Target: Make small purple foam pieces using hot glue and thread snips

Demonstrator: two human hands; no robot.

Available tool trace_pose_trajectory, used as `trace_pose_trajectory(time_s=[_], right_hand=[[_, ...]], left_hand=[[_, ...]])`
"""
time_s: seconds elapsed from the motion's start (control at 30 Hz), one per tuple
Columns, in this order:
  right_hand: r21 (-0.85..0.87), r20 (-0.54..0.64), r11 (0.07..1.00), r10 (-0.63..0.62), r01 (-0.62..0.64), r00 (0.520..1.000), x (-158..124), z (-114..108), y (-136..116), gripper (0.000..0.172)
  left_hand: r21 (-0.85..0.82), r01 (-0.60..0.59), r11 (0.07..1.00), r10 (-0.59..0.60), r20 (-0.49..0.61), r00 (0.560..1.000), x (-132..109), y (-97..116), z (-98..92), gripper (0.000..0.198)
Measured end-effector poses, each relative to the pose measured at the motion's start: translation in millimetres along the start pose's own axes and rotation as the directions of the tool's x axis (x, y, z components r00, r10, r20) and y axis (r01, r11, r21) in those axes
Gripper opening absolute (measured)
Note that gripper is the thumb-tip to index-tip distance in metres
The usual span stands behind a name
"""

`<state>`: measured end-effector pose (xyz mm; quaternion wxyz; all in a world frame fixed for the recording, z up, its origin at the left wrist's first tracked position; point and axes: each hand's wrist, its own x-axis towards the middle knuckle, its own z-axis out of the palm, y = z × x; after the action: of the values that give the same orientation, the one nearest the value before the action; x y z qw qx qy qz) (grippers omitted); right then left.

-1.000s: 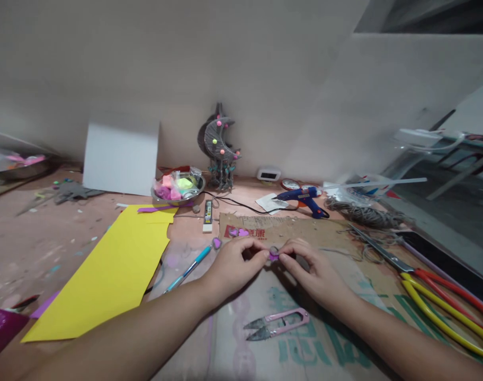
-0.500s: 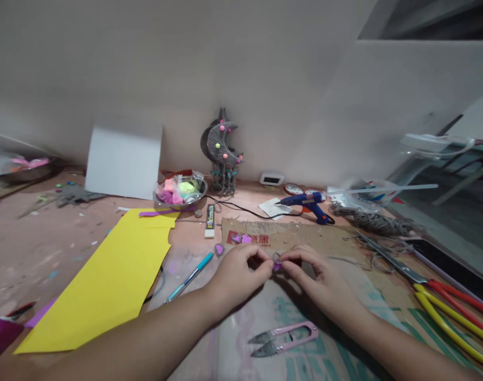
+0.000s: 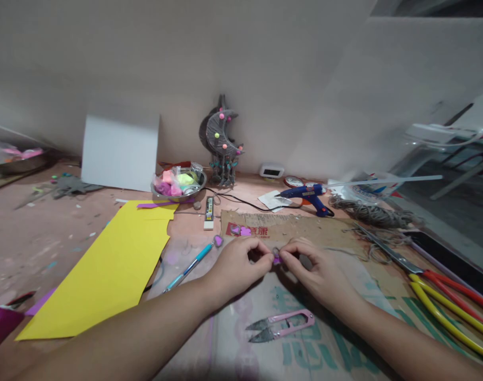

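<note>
Between my two hands is a small purple piece edged with grey yarn [image 3: 276,258], mostly covered by fingers. My left hand [image 3: 241,264] pinches its left side with thumb and forefinger, while my right hand [image 3: 311,264] pinches it from the right. Just beyond my left hand lie a purple heart with a grey rim [image 3: 218,241], another grey-rimmed purple piece [image 3: 235,229] and a purple flower shape [image 3: 246,232]. Pink thread snips [image 3: 281,325] rest on the sheet below my hands. A blue pen [image 3: 189,268] is left of my left wrist.
Yellow paper [image 3: 102,275] covers the left side. Behind stand a metal bowl of coloured clay [image 3: 178,185], a grey moon ornament [image 3: 221,137] and a blue glue gun [image 3: 309,197]. Large scissors [image 3: 420,275], a phone [image 3: 452,259] and grey yarn [image 3: 376,214] lie at right.
Both hands keep their pinch on the small purple piece, with only slight finger movement. The whole view has shifted a little, so most things appear slightly higher.
</note>
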<state>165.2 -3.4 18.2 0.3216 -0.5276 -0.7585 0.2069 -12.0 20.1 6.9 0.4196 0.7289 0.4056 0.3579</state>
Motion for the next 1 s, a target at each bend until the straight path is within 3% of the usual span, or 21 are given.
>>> trace_pose_trajectory(time_s=[0.1, 0.27, 0.4, 0.5, 0.6, 0.67, 0.77, 0.9, 1.0], right_hand=[[0.038, -0.008, 0.999, 0.031, -0.030, 0.999, 0, -1, 2, 0.032], [0.082, -0.194, 0.987, 0.152, -0.139, 0.969, -5, -5, 2, 0.023], [0.054, -0.232, 0.994, 0.100, -0.090, 0.968, -8, -8, 1, 0.028], [0.084, -0.269, 0.996, 0.064, -0.043, 0.961, -6, -6, 4, 0.017], [0.098, -0.224, 0.995, 0.032, -0.010, 0.974, -4, -3, 7, 0.032], [0.106, -0.221, 0.994, 0.044, -0.021, 0.974, -3, -1, 9, 0.031], [0.188, -0.317, 0.979, 0.137, -0.080, 0.939, -3, -4, 12, 0.012], [0.321, -0.396, 0.925, 0.327, -0.204, 0.858, 3, -12, 22, 0.032], [0.457, -0.382, 0.863, 0.411, -0.218, 0.828, 13, -18, 33, 0.021]], left_hand=[[-0.018, 0.041, 0.999, -0.041, 0.000, 0.999, 0, 2, -1.4, 0.011], [-0.045, 0.105, 0.993, -0.105, 0.005, 0.994, 0, 5, -2.8, 0.012], [-0.044, 0.129, 0.991, -0.130, -0.013, 0.991, 1, 7, -3.0, 0.012], [-0.040, 0.117, 0.992, -0.118, -0.006, 0.993, 0, 6, -2.9, 0.013], [-0.020, 0.070, 0.997, -0.070, -0.008, 0.998, 0, 5, -2.7, 0.013], [-0.014, 0.050, 0.999, -0.050, -0.009, 0.999, 0, 4, -2.8, 0.013], [-0.024, 0.059, 0.998, -0.059, 0.000, 0.998, 0, 6, -3.6, 0.014], [-0.045, 0.082, 0.996, -0.082, -0.002, 0.997, -1, 7, -4.3, 0.013], [-0.062, 0.096, 0.993, -0.097, -0.010, 0.995, -1, 6, -4.1, 0.013]])
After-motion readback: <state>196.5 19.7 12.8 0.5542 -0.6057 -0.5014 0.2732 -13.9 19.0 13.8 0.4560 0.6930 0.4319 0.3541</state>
